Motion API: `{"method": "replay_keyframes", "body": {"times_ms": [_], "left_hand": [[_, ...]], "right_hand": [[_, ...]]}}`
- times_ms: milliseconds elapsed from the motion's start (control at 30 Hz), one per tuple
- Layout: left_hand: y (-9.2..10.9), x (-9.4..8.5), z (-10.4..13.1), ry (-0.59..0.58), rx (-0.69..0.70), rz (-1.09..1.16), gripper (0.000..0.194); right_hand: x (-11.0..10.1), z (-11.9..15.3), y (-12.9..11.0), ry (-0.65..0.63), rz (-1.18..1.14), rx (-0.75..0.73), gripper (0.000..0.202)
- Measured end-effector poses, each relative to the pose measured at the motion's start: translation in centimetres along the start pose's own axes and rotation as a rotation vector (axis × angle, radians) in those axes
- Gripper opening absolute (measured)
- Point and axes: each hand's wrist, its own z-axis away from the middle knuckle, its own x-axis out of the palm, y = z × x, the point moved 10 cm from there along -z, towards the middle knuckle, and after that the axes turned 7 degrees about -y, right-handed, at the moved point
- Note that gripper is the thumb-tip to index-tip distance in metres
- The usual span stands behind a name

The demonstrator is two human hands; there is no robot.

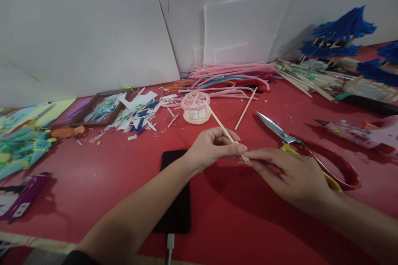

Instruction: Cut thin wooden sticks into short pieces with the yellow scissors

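Observation:
Between thumb and fingers, my left hand [216,145] pinches a thin wooden stick [221,125], which slants up and away to the left. My right hand [284,169] closes its thumb and fingertips on the near end of that stick. Just beyond the stick's far tip stands a small round piece [195,107], with a pink ring on top, short posts and a pale base; whether the tip touches it I cannot tell. A second wooden stick [245,108] lies apart on the red table. Red-handled scissors [278,129] lie beside my right hand, blades pointing away.
A black phone [175,198] with a cable lies under my left forearm. A glue gun [351,132] is at the right. Behind are pink fuzzy stems [230,70], loose sticks [307,76] and blue-roofed models [338,35]. Paper scraps [139,109] and a purple box cutter-like item [26,194] lie left.

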Motion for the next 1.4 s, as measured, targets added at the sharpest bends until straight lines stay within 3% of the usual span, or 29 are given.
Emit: {"method": "replay_keyframes", "body": {"times_ms": [133, 333, 533, 1000, 1100, 1267, 1333, 1400], "left_hand": [[0.2, -0.4, 0.1, 0.035, 0.01, -0.049, 0.052], [-0.2, -0.4, 0.0, -0.001, -0.024, -0.117, 0.052], [0.0, -0.2, -0.1, -0.019, -0.003, -0.176, 0.048], [-0.1, -0.5, -0.1, 0.014, 0.011, -0.177, 0.05], [2.8, -1.5, 0.1, 0.077, 0.121, -0.246, 0.044], [14.2, -5.8, 2.8, 0.425, 0.464, -0.684, 0.033], [17.0, -6.8, 3.0, 0.487, 0.476, -0.875, 0.028], [17.8, -7.6, 2.2, 0.469, 0.415, -0.994, 0.022]], "right_hand": [[0.0, -0.3, 0.6, 0.012, -0.034, 0.034, 0.024], [1.4, -0.8, 0.0, -0.136, -0.06, -0.057, 0.026], [0.9, -0.5, -0.8, -0.063, 0.023, -0.13, 0.022], [1.3, -0.7, -0.3, -0.092, 0.02, -0.126, 0.019], [0.9, -0.6, -0.1, -0.049, 0.031, -0.122, 0.016], [1.4, -0.4, -0.3, -0.062, -0.004, -0.158, 0.015], [1.6, -0.3, -0.6, -0.076, -0.02, -0.183, 0.015], [1.7, -0.3, -0.8, -0.074, -0.028, -0.198, 0.015]]}}
